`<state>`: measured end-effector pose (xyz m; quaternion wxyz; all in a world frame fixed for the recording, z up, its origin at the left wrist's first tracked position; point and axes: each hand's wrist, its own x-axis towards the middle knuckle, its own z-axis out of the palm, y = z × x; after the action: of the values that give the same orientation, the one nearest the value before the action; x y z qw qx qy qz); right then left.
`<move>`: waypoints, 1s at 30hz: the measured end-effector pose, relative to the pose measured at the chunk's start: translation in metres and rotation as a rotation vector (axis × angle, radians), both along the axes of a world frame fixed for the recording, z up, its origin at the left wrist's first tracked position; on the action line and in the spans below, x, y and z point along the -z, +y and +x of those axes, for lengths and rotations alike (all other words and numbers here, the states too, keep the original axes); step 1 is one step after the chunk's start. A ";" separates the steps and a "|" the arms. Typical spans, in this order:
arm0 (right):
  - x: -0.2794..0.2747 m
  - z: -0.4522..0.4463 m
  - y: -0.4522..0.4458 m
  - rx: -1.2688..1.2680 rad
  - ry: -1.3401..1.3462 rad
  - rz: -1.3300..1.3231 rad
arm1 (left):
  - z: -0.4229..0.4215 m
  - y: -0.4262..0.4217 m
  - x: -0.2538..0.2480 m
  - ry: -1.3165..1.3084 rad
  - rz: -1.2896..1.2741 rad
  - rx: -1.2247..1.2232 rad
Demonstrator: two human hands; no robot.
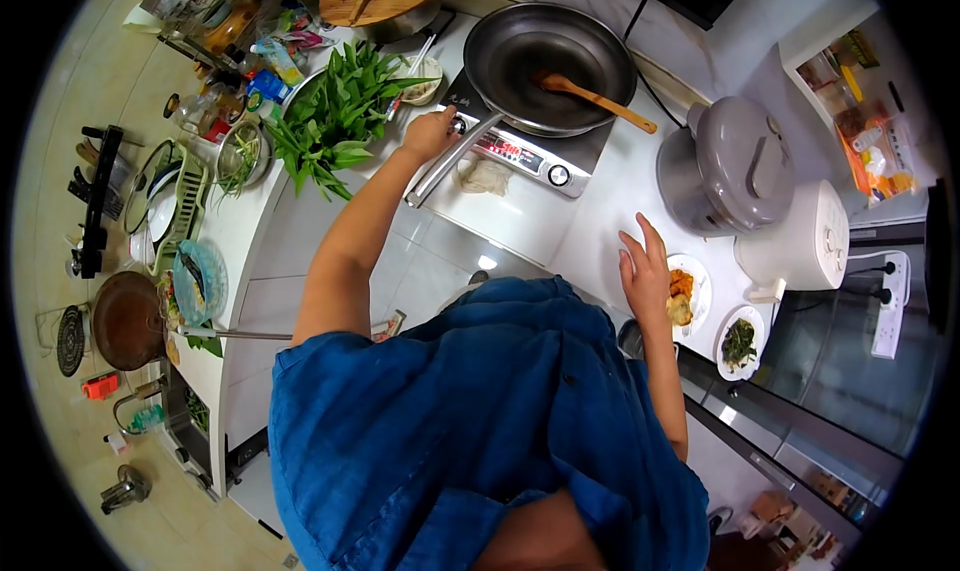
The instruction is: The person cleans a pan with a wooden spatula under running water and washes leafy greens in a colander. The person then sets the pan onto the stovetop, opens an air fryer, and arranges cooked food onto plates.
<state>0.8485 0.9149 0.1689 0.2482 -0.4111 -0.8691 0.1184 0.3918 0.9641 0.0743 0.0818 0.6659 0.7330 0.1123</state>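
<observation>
My left hand [432, 134] reaches forward with its fingers curled at the left knob [458, 126] of the induction cooker [520, 156], whose red display is lit. On the cooker sits a dark wok [500, 56], its metal handle [455, 161] pointing toward me just right of that hand. A wooden spatula [600, 103] rests in the wok, handle over the rim. My right hand [645, 271] hangs over the counter edge with fingers apart, holding nothing. It is beside a white plate [703, 289] of orange and yellowish food.
Leafy greens [335, 116] are heaped left of the cooker, beside a small bowl [425, 83] with chopsticks. A grey pressure cooker [725, 166], a white appliance [800, 239] and a plate of dark greens [739, 344] stand right. A lidded pot [385, 1] is behind.
</observation>
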 end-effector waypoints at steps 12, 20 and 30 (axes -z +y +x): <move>0.005 0.005 -0.004 0.011 0.005 -0.023 | -0.002 0.002 0.004 -0.018 0.003 0.012; 0.014 0.012 -0.007 0.004 0.028 -0.030 | -0.008 0.002 0.006 -0.009 0.030 0.073; 0.027 0.046 -0.024 0.121 0.048 -0.011 | -0.027 -0.011 -0.010 -0.331 -0.083 0.020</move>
<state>0.8946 0.8905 0.1414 0.2737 -0.4612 -0.8358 0.1177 0.3645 0.9532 0.0847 0.2299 0.6414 0.7070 0.1895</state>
